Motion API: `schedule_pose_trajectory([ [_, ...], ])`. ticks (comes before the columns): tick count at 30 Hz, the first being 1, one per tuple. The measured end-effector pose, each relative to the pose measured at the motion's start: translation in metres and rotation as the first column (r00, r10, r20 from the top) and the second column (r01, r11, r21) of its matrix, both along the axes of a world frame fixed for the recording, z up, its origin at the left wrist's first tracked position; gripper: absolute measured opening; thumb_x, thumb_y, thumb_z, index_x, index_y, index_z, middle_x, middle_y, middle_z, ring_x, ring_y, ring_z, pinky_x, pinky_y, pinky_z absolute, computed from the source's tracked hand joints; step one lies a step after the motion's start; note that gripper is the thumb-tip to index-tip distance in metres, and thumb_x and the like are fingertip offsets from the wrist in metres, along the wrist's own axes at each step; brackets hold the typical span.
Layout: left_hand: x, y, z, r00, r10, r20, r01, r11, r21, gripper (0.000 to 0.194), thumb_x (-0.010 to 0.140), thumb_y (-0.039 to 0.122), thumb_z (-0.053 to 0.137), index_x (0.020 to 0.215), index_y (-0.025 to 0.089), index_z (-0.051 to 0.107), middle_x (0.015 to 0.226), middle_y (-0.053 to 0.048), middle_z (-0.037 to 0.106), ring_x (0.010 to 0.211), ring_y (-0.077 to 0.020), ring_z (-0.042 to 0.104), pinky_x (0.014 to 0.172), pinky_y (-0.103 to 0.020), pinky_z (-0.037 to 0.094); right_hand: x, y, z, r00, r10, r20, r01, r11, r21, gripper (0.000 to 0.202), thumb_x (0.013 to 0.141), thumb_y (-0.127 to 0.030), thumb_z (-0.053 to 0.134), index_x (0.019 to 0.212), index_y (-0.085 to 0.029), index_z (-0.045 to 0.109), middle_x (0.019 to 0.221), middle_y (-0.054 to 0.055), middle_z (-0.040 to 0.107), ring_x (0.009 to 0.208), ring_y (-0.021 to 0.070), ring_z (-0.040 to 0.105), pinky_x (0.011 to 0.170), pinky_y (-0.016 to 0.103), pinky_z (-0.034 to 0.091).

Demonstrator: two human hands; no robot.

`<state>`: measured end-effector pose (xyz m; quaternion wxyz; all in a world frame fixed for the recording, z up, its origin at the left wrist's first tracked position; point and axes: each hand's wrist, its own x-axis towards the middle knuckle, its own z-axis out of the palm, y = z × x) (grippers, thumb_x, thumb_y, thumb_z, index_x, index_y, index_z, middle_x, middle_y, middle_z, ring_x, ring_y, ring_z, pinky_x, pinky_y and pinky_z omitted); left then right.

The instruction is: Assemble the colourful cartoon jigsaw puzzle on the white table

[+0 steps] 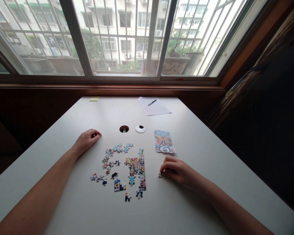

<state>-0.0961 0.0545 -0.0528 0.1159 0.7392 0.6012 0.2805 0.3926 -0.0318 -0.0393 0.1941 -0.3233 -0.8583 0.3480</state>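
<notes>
Currently, the right hand (180,169) has its fingertips pinched on a puzzle piece (159,175), right of the partly joined puzzle (142,166) and below the picture sheet (164,141). The left hand (88,139) rests on the white table (88,212), fingers loosely curled; whether they close on anything cannot be told. Loose pieces (114,175) lie left of the puzzle. A pen (152,102) lies on paper (154,110) near the far edge.

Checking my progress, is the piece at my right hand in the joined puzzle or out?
Out: the piece is at your right hand, with bare table between it and the joined puzzle.
</notes>
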Motion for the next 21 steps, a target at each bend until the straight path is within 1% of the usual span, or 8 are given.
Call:
schedule_pose_trajectory([
  [4,0.0001,-0.0004,0.0006,1.000,-0.004,-0.001,0.004,1.000,0.002,0.026,0.086,0.043,0.056,0.093,0.023,0.072,0.094,-0.004,0.070,0.085,-0.0209,0.062,0.078,-0.030,0.048,0.0006,0.0003,-0.0018,1.000,-0.002,0.001,0.002,1.000,-0.006,0.020,0.100,-0.032,0.055,0.102,-0.021,0.072,0.098,0.008,0.062,0.082,0.0158,0.061,0.072,0.027,0.050],
  [10,0.0001,-0.0008,0.0007,1.000,-0.009,0.002,0.009,1.000,0.005,0.025,0.087,0.042,0.057,0.093,0.023,0.071,0.094,-0.004,0.070,0.086,-0.0207,0.063,0.078,-0.029,0.047,0.0012,0.0014,-0.0041,1.000,-0.004,-0.005,0.004,1.000,0.016,0.022,0.099,-0.033,0.058,0.111,-0.022,0.071,0.097,0.007,0.062,0.081,0.0154,0.061,0.073,0.026,0.050],
  [13,-0.0002,-0.0006,0.0001,1.000,-0.011,0.003,0.011,1.000,0.008,0.024,0.087,0.042,0.057,0.093,0.023,0.071,0.094,-0.003,0.070,0.086,-0.0205,0.063,0.078,-0.029,0.047,0.0008,0.0021,-0.0028,1.000,0.012,0.000,-0.012,1.000,0.016,0.021,0.098,-0.032,0.058,0.109,-0.022,0.073,0.096,0.007,0.062,0.084,0.0160,0.062,0.076,0.027,0.050],
  [21,0.0011,-0.0001,0.0011,1.000,-0.007,0.005,0.007,1.000,0.007,0.026,0.086,0.043,0.057,0.092,0.023,0.072,0.093,-0.004,0.070,0.085,-0.0206,0.063,0.079,-0.029,0.047,0.0006,0.0024,-0.0009,1.000,0.017,0.019,-0.017,1.000,0.006,0.022,0.099,-0.034,0.057,0.103,-0.021,0.073,0.097,0.008,0.063,0.085,0.0165,0.062,0.077,0.028,0.051],
])
